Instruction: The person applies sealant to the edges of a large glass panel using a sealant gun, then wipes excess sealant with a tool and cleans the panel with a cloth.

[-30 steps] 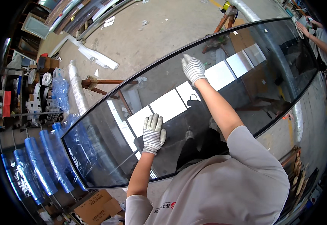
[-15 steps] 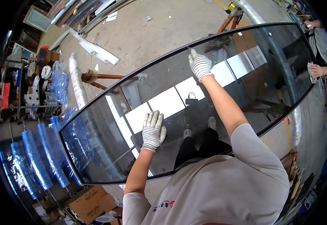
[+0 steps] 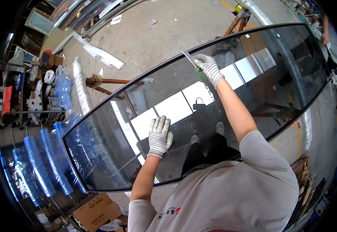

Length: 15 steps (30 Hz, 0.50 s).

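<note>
A long dark glass panel [image 3: 230, 112] in a black frame lies in front of me, slanting up to the right. My left hand [image 3: 160, 136], in a striped white work glove, rests flat on the glass with its fingers stretched out. At the far edge my right hand [image 3: 210, 69], gloved alike, is closed on a thin flat metal blade [image 3: 188, 58]. The blade's tip points away from me, over the frame. Something thin and green hangs by the right fingers; its kind is unclear. White reflections and my own feet show in the glass.
A wrapped support [image 3: 81, 87] and a rusty trestle [image 3: 236, 21] stand around the panel. Blue film rolls [image 3: 37, 166] hang at left, above a cardboard box [image 3: 95, 212]. Another person's hand [image 3: 334, 78] holds a cloth at the right end. White strips [image 3: 98, 54] lie on the floor.
My right hand has turned and drawn slightly right, so the blade now shows clearly. The other person's hand has shifted at the right end. My left hand stays flat.
</note>
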Each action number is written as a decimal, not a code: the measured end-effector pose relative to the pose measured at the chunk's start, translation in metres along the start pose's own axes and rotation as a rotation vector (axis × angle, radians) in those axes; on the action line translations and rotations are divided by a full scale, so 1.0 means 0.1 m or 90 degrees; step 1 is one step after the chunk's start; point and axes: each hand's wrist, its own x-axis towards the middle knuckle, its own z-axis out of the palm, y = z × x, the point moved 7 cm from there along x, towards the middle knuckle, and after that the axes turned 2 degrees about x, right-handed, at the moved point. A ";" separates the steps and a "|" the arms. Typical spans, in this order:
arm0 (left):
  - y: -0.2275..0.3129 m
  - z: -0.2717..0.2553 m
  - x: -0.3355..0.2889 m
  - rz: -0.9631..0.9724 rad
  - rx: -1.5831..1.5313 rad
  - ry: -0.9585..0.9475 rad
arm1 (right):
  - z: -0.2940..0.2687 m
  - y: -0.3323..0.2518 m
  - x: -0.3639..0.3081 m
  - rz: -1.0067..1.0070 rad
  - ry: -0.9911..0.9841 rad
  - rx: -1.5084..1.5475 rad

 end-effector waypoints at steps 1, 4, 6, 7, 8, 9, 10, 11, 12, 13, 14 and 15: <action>0.00 0.00 0.00 -0.001 0.000 0.002 | 0.09 -0.04 -0.02 -0.005 -0.036 0.071; 0.00 0.00 -0.02 -0.011 0.001 -0.005 | 0.20 0.04 -0.04 0.034 -0.031 0.245; 0.01 -0.01 0.00 -0.007 0.002 0.001 | 0.19 0.12 0.02 0.049 -0.005 0.310; 0.01 -0.01 0.00 -0.009 -0.002 -0.008 | 0.08 0.17 0.07 0.016 0.096 0.371; 0.01 -0.01 0.01 -0.012 -0.006 -0.017 | -0.02 0.23 0.09 -0.018 0.197 0.431; 0.00 -0.01 0.01 -0.013 -0.006 -0.015 | -0.03 0.24 0.10 -0.034 0.251 0.453; 0.00 -0.01 0.01 -0.013 -0.007 -0.014 | -0.01 0.23 0.13 -0.035 0.250 0.452; 0.01 -0.01 0.01 -0.012 -0.009 -0.013 | 0.02 0.24 0.17 -0.013 0.254 0.400; 0.01 0.00 0.01 -0.010 -0.008 -0.014 | 0.03 0.25 0.19 0.010 0.260 0.350; 0.01 0.00 0.01 -0.007 -0.007 -0.010 | 0.06 0.28 0.26 0.058 0.259 0.355; 0.01 0.01 0.01 -0.003 -0.005 -0.006 | 0.09 0.31 0.32 0.106 0.258 0.359; 0.01 0.01 0.02 0.000 -0.004 -0.008 | 0.16 0.25 0.34 0.131 0.281 0.371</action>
